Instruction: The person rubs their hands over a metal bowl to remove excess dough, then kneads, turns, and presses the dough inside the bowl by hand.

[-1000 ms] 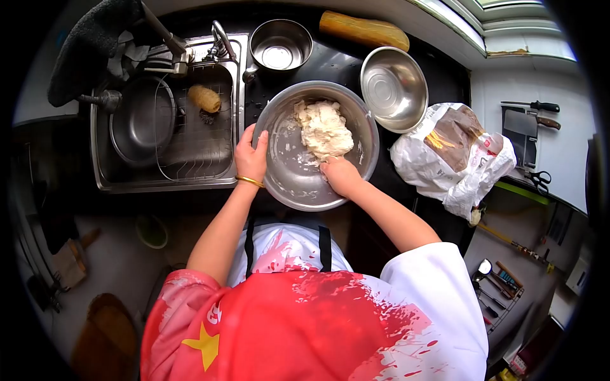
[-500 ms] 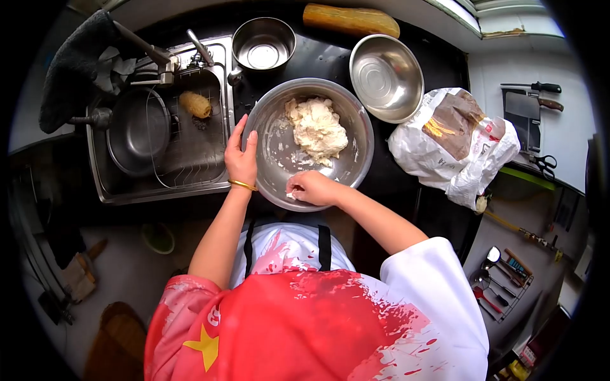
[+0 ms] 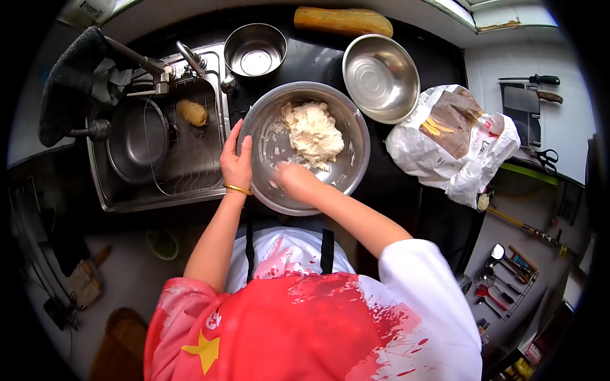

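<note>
A shaggy lump of pale dough [image 3: 314,132] sits in the steel mixing bowl [image 3: 359,143], toward the back and right. Smears and crumbs of dough cling to the bowl's inner wall. At the left rim is my left hand [image 3: 236,166], its fingers along the outside and its thumb at the edge, holding the bowl. Inside the bowl, below the lump, my right hand [image 3: 297,182] is curled against the near left wall. A whitish bit of dough shows at its fingertips, which motion blurs somewhat.
Behind the bowl stand a steel pot [image 3: 256,52], another steel bowl [image 3: 381,79] and a wooden piece [image 3: 343,22]. A crumpled flour bag [image 3: 454,143] lies at right. The sink [image 3: 219,120] at left holds a pan [image 3: 136,140]. Knives [image 3: 524,101] hang on the right wall.
My right hand has moved left and a little away from me along the bowl's inner wall. My left hand stays at the rim. The view has shifted slightly.
</note>
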The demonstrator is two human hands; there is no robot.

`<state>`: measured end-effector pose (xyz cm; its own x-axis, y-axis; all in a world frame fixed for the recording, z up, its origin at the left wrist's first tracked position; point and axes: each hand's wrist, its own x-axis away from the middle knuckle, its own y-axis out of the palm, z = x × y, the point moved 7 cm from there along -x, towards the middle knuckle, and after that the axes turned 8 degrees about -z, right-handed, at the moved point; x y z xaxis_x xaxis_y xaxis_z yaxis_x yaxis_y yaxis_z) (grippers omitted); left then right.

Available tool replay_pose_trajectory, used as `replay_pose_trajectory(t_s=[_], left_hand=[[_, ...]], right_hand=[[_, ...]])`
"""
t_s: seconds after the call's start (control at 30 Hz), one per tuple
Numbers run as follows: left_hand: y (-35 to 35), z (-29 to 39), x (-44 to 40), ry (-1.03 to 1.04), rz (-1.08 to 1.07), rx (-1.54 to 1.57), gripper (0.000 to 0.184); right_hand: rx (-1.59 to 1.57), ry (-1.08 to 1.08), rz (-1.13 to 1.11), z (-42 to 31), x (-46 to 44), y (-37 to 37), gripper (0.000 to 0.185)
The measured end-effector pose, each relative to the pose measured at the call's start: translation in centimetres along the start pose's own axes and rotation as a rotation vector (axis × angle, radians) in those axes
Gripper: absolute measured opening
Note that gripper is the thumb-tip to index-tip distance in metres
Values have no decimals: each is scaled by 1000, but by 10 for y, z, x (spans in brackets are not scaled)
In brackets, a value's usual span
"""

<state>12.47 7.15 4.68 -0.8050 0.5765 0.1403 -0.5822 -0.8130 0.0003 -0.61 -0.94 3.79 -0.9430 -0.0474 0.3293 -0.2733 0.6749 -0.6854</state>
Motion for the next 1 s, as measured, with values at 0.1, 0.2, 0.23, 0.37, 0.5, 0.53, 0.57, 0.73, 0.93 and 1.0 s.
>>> replay_pose_trajectory(t_s=[0.1,0.2,0.23,0.37,0.5,0.53,0.57,0.73,0.93,1.0], left_hand=[[-4,6,-5,15,-21,-73,40],[-3,6,-7,25,-37,-95,40],[-3,6,-8,21,-38,-83,40],[-2,7,-10,40,-9,-100,40],[-4,6,-12,5,-17,-54,39],[-2,6,-13,4,-23,-52,39],[-2,6,-13,5,-21,-47,39],[-2,4,-15,-4,-23,-69,38],[1,4,-19,-4,-34,-49,38],[-2,4,-19,-8,-33,-74,37]], right_hand=[[208,64,239,-1,-32,-66,7],[469,123,321,26,-22,-123,13],[487,149,376,33,-14,-135,14],[331,323,289,63,-5,-114,40],[13,299,27,86,3,-113,47],[-29,268,25,87,9,-115,47],[-24,269,24,87,14,-115,47],[223,248,285,36,37,-135,26],[145,240,263,34,41,-93,9],[89,291,342,38,39,-90,10]])
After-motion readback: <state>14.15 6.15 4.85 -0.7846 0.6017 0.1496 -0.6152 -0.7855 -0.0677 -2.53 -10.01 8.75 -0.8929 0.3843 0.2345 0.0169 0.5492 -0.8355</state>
